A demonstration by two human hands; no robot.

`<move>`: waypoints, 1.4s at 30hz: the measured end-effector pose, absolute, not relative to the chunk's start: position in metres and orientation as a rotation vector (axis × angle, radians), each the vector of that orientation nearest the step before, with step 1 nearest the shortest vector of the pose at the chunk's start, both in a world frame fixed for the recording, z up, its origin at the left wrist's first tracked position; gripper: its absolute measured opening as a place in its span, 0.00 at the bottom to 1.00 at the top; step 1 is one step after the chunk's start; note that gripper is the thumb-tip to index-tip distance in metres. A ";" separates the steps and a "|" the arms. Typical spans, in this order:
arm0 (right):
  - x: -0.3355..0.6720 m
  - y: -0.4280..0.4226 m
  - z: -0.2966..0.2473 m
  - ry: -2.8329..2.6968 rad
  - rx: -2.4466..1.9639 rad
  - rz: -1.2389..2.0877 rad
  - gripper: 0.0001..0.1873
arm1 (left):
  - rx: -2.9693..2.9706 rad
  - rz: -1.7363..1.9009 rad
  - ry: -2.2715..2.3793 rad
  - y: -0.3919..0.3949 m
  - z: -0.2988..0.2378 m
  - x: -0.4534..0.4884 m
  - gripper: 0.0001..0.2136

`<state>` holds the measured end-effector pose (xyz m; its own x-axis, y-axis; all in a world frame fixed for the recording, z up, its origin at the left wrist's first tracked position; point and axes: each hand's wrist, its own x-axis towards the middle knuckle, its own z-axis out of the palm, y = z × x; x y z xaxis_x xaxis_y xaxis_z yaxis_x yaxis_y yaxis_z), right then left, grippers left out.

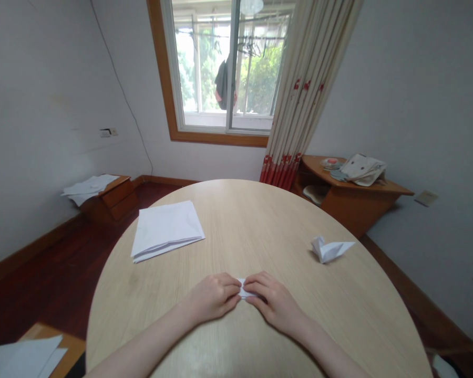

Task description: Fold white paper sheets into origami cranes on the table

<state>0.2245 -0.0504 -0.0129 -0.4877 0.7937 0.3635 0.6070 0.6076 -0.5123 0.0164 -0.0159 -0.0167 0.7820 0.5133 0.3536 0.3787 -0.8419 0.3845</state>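
Observation:
A small folded piece of white paper [243, 290] lies on the round wooden table [256, 231] near its front, mostly covered by my fingers. From the left, my left hand [217, 296] presses on it with fingers close together. My right hand [274, 300] holds its other side, thumb below and fingers above. Only a narrow strip of the paper shows between the two hands, so its full shape is hidden. To the right on the tabletop rests a folded white paper bird [329, 250], apart from both hands.
A stack of white paper sheets [168, 228] lies at the table's left. More paper [27, 357] is on a low surface at bottom left, and papers cover a small drawer cabinet [118, 198]. A corner desk [339, 184] with a cloth bag [363, 169] stands at back right.

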 end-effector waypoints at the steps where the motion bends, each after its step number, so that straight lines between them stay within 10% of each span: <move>1: 0.225 -0.050 -0.015 -2.247 -1.098 0.442 0.08 | 2.697 0.663 0.688 -0.016 -0.017 0.017 0.10; 20: 0.224 -0.046 -0.014 -2.043 -1.239 0.768 0.10 | 2.546 0.831 0.820 -0.022 -0.018 0.022 0.09; 42: 0.213 -0.048 -0.028 -2.174 -1.394 0.319 0.06 | 2.275 0.731 0.884 -0.019 -0.014 0.025 0.05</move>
<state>0.2134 -0.0479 -0.0284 -0.3247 0.8946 0.3070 0.7688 0.4387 -0.4652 0.0251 -0.0193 -0.0137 0.6291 0.7274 0.2741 0.4062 -0.6083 0.6819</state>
